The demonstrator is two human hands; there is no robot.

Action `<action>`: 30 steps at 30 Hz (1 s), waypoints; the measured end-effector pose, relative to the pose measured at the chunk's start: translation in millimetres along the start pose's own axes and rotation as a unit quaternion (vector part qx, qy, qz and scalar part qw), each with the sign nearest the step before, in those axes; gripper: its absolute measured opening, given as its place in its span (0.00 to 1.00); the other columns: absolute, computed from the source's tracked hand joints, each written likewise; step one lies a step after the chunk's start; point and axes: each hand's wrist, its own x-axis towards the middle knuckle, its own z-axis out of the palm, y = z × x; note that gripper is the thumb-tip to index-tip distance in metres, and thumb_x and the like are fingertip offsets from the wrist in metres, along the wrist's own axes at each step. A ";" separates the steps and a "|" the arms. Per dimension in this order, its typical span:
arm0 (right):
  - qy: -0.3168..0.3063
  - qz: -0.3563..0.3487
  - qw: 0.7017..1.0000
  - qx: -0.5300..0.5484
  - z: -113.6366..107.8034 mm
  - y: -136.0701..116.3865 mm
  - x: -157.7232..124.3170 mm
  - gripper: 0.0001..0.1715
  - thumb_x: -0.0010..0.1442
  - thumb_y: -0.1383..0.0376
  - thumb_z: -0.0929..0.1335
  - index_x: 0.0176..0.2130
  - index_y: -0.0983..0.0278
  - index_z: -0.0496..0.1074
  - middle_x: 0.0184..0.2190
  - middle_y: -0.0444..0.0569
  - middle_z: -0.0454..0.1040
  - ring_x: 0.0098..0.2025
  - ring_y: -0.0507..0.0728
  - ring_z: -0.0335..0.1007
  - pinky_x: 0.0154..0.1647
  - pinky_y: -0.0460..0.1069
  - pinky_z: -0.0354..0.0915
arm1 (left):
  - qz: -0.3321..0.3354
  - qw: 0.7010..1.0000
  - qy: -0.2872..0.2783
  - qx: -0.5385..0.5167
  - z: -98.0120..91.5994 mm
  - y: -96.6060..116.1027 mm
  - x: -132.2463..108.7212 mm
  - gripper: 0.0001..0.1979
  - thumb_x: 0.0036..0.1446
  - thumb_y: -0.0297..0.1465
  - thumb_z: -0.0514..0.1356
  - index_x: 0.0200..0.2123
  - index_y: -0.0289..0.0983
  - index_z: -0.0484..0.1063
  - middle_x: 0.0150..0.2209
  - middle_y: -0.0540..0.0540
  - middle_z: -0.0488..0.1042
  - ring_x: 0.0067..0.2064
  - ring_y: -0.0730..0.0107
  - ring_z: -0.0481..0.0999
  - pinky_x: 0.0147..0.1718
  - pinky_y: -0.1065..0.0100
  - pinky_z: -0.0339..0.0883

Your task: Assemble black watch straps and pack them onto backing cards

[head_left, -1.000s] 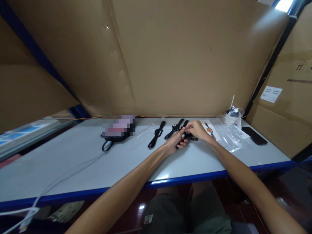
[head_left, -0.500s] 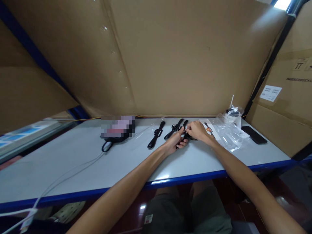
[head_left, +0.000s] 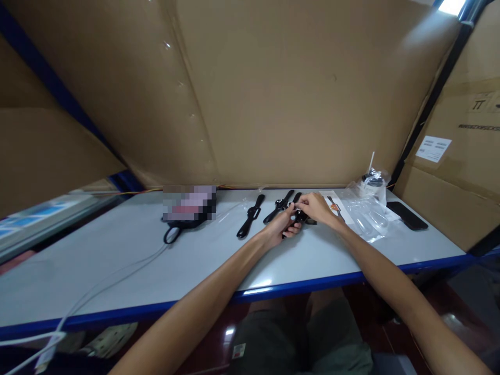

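My left hand [head_left: 278, 225] is wrapped round a black spokeshave [head_left: 300, 216], held low over the table. At its middle, my right hand [head_left: 313, 207] has its fingers pinched together close to the left thumb; whatever small part they grip is hidden. Much of the held tool is covered by my fingers. Left of the hands, a second black spokeshave [head_left: 250, 216] lies flat and slanted. Between it and my left hand lies another spokeshave [head_left: 278, 206] with metal parts at its centre. A black handle end [head_left: 297, 197] shows just behind my hands.
On the right are a printed card [head_left: 339, 209], clear plastic packaging [head_left: 369, 219], a bagged cup with a straw [head_left: 374, 183] and a black phone [head_left: 407, 215]. A dark, blurred-out device [head_left: 189, 205] with a white cable sits left. Cardboard walls [head_left: 273, 94] enclose the table [head_left: 187, 271].
My right fingers have shifted slightly over the middle of the held spokeshave, and the tool has turned a little. The left hand stays nearly in place. Nothing else has visibly moved.
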 end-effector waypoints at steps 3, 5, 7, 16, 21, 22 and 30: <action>0.016 -0.002 0.999 -0.039 -5.3 0.5 -2.3 0.18 0.67 0.61 0.67 0.30 0.63 0.82 0.27 0.49 0.80 0.30 0.54 0.70 0.30 0.48 0.51 | -0.001 1.000 -0.003 -0.012 -1.5 0.7 0.0 0.17 0.71 0.48 0.44 0.42 0.40 0.59 0.23 0.55 0.58 0.16 0.81 0.52 0.13 0.81 0.35; 0.010 -0.006 0.999 -0.051 -7.8 -0.6 -3.9 0.18 0.67 0.60 0.68 0.28 0.63 0.81 0.26 0.49 0.79 0.29 0.53 0.68 0.29 0.48 0.49 | 0.000 1.000 -0.011 -0.020 -3.2 0.1 1.5 0.17 0.71 0.48 0.45 0.42 0.40 0.59 0.23 0.55 0.58 0.16 0.81 0.52 0.13 0.81 0.35; -0.006 -0.010 0.999 -0.046 -8.6 -2.5 -5.1 0.20 0.67 0.59 0.68 0.27 0.63 0.80 0.24 0.48 0.77 0.27 0.52 0.66 0.28 0.48 0.48 | 0.002 1.000 -0.017 -0.020 -4.6 -0.8 3.2 0.18 0.71 0.48 0.45 0.42 0.40 0.60 0.23 0.55 0.57 0.16 0.81 0.52 0.13 0.81 0.34; -0.011 -0.044 0.999 0.000 -5.1 -2.9 -5.2 0.21 0.68 0.58 0.66 0.31 0.64 0.83 0.24 0.46 0.78 0.27 0.51 0.66 0.29 0.47 0.49 | -0.001 1.000 -0.020 0.004 -5.2 0.3 3.3 0.24 0.69 0.53 0.39 0.41 0.39 0.60 0.23 0.54 0.58 0.16 0.80 0.51 0.13 0.80 0.35; 0.010 -0.010 0.998 -0.061 -9.3 -1.4 -5.5 0.20 0.68 0.57 0.67 0.33 0.62 0.83 0.30 0.51 0.81 0.31 0.54 0.70 0.30 0.49 0.49 | 0.003 1.000 -0.031 0.002 -7.6 -1.1 5.6 0.24 0.69 0.53 0.40 0.41 0.39 0.60 0.23 0.54 0.57 0.16 0.80 0.52 0.13 0.81 0.35; 0.007 -0.007 0.998 -0.065 -9.3 -1.2 -5.3 0.20 0.68 0.57 0.67 0.31 0.63 0.83 0.29 0.51 0.81 0.30 0.54 0.70 0.29 0.49 0.49 | 0.007 0.999 -0.033 0.001 -8.0 -1.5 6.0 0.24 0.69 0.53 0.41 0.41 0.39 0.60 0.23 0.54 0.57 0.16 0.80 0.52 0.13 0.81 0.35; -0.035 -0.054 0.998 0.010 -6.3 -1.5 -4.6 0.23 0.69 0.57 0.65 0.30 0.66 0.82 0.21 0.44 0.74 0.25 0.50 0.63 0.28 0.47 0.48 | 0.002 1.000 -0.023 0.007 -6.7 -1.2 7.0 0.25 0.69 0.53 0.38 0.42 0.40 0.60 0.22 0.55 0.56 0.16 0.79 0.51 0.13 0.80 0.34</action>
